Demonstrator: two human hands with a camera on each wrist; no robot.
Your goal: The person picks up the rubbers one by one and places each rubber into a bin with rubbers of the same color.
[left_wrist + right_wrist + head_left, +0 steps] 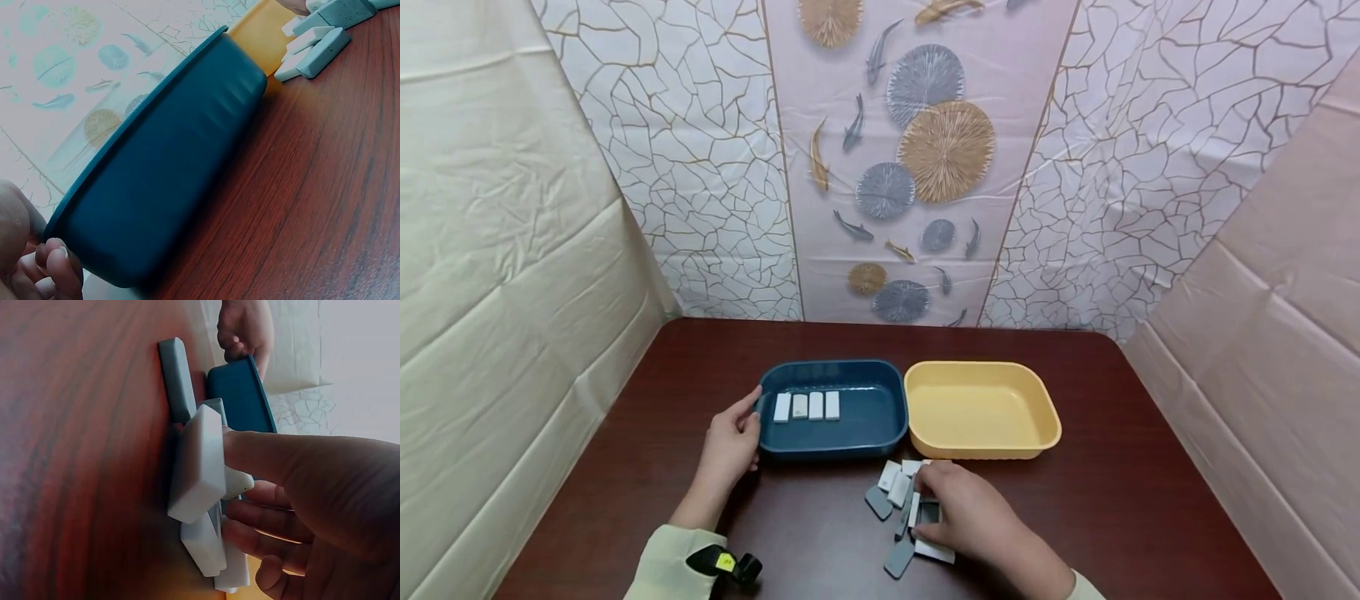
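My left hand (pixel 730 442) holds the left end of a dark blue tray (pixel 850 450), its fingers curled at the rim. Inside that tray several white blocks (pixel 816 406) lie side by side in a row. My right hand (pixel 966 508) is down at a loose pile of white and grey blocks. Its thumb and fingers are bent around a white block (pixel 237 483), which they appear to pinch; the thumb tip is hidden behind another white block (pixel 201 465). A grey block (pixel 899 558) and a second grey block (pixel 878 502) lie at the pile's edge.
A yellow tray (pixel 985 452) stands against the blue tray's right side, behind the pile. Both rest on a dark red-brown table (pixel 805 533). Patterned cloth (pixel 722 167) hangs behind the table, and pale cloth (pixel 505 333) hangs at the sides.
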